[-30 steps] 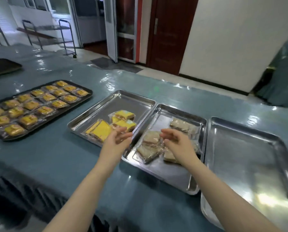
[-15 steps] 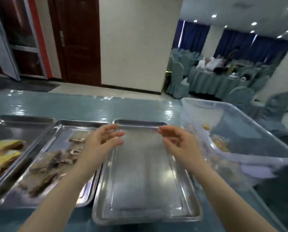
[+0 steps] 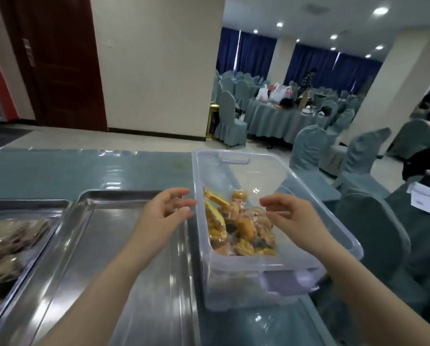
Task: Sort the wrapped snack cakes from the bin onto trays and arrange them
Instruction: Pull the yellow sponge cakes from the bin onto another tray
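Note:
A clear plastic bin (image 3: 338,236) stands at the right end of the teal table, with several yellow and brown wrapped snack cakes (image 3: 241,226) piled in it. Left of it lies an empty steel tray (image 3: 104,245). Another steel tray (image 3: 46,236) at the far left holds brownish wrapped cakes (image 3: 6,243). My left hand (image 3: 164,213) hovers over the empty tray's right edge, just left of the bin wall, fingers loosely spread and empty. My right hand (image 3: 293,218) hovers above the bin over the cakes, fingers relaxed and empty.
The teal table (image 3: 84,168) runs back and left. Covered chairs (image 3: 368,221) stand close on the right of the bin. A white box (image 3: 428,201) sits at the right edge. Further back are a dressed dining table (image 3: 284,118) and a dark red door (image 3: 59,61).
My view has swung right from the trays to the bin. Both hands moved right, from over the brownish cakes, across the empty tray, to the bin. Both stay empty.

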Demonstrator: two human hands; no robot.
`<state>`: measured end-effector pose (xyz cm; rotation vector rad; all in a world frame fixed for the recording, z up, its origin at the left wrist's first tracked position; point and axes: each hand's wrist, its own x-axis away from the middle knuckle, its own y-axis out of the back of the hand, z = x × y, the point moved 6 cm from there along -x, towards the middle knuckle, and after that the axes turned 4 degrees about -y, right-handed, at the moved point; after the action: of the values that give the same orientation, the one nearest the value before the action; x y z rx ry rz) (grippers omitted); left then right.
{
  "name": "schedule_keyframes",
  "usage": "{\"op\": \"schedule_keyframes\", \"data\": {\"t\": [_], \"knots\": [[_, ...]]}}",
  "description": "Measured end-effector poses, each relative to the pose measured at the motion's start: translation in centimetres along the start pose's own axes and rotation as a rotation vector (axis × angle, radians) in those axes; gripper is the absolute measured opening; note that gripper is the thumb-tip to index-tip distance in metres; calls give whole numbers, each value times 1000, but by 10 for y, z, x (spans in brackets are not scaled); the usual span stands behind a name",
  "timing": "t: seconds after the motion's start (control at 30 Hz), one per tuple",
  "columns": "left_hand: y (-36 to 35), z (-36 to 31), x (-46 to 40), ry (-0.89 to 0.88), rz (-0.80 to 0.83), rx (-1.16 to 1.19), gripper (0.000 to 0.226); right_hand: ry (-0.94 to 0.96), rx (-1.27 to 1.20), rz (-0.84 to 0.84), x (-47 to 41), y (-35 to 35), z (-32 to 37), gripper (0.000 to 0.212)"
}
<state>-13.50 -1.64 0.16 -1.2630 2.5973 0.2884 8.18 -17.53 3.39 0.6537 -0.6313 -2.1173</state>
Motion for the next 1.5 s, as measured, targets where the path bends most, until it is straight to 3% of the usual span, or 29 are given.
{"op": "schedule_keyframes", "data": {"t": [0.17,0.5,0.7,0.87,1.03,1.13,1.2,1.3,1.37,1.43,1.5], "knots": [[-37,15,-21,-9,65,-142,35,-48,197,298,-22,-7,-49,31],[-108,40,-56,-231,444,-1058,63,-96,597,801,-41,-43,-105,54],[-106,52,-56,-242,440,-1175,66,-110,717,1126,-44,-65,-136,74],[-106,51,-56,-244,434,-1197,68,-79,633,1071,-63,-81,-138,75],[-105,47,-54,-241,404,-1168,66,-38,366,1262,-37,-119,-124,62],[-105,46,-55,-233,401,-1162,66,-12,365,1323,-26,-133,-124,38],[-105,45,-55,-228,404,-1158,66,46,348,1241,-34,-135,-120,26],[-105,44,-55,-230,399,-1156,66,42,373,1073,-54,-131,-121,27],[-105,44,-54,-233,392,-1146,64,-94,308,998,-64,-126,-129,23],[-105,43,-54,-234,383,-1137,63,-191,225,1054,-58,-128,-133,22],[-105,43,-55,-229,379,-1126,63,-132,309,1137,-46,-134,-136,41]]}}
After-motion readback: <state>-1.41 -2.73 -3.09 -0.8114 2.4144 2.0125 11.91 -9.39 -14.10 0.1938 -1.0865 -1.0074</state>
